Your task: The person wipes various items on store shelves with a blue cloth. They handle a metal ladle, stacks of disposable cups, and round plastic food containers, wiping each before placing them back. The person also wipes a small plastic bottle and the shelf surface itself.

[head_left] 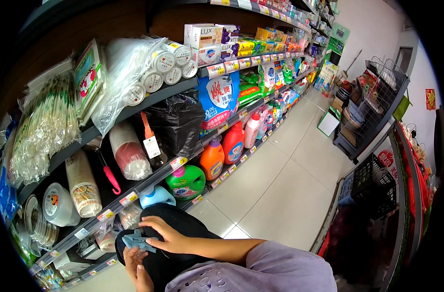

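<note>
A small blue-grey cloth (138,240) is bunched up above my dark-trousered knee (183,221), close to the lower shelf. My left hand (137,267) grips its lower side between bent fingers. From the right, my right hand (164,237) reaches over, its fingers and thumb closed on the cloth's other side. Part of the cloth is hidden by the fingers.
Sleeves of paper cups (83,187) and clear plastic bowls (59,204) fill the shelf at left. Detergent bottles (185,182) line the lower shelf ahead. A tiled floor aisle (261,190) runs beside them. Black crates (375,182) and a wire rack (373,107) stand right.
</note>
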The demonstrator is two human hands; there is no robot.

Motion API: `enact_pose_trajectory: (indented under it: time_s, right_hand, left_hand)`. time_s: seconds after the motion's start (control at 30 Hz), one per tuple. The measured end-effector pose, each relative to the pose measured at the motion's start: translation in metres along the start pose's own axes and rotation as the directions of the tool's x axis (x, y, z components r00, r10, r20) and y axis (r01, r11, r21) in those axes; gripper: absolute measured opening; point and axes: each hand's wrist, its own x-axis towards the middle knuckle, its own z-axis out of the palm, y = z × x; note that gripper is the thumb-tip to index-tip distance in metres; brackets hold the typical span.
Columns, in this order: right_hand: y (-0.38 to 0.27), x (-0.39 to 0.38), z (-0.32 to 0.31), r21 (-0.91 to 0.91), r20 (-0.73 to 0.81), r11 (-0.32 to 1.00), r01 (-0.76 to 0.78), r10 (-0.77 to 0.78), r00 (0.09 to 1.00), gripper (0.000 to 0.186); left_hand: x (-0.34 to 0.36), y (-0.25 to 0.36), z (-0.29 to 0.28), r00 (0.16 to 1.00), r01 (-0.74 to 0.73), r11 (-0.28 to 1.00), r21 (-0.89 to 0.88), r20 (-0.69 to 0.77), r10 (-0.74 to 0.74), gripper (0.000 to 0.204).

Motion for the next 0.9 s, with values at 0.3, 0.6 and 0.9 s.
enact_pose_trajectory:
  time_s: [0.3,0.6,0.9]
  right_hand:
    - [0.007,0.001,0.008,0.051,0.047,0.994,0.093,-0.096,0.994,0.032]
    - [-0.001,0.001,0.012,0.564,0.372,0.662,-0.494,0.331,0.867,0.033]
    - [-0.021,0.005,0.009,0.039,0.084,0.998,0.057,-0.060,0.995,0.018]
  left_hand:
    - [0.001,-0.043,-0.035,0.935,-0.332,0.326,0.885,0.262,0.238,0.032]
    - [0.003,-0.006,-0.015,0.876,-0.392,0.290,0.873,0.258,0.407,0.020]
    - [-0.014,-0.020,-0.020,0.974,-0.147,0.821,0.551,-0.061,0.216,0.023]
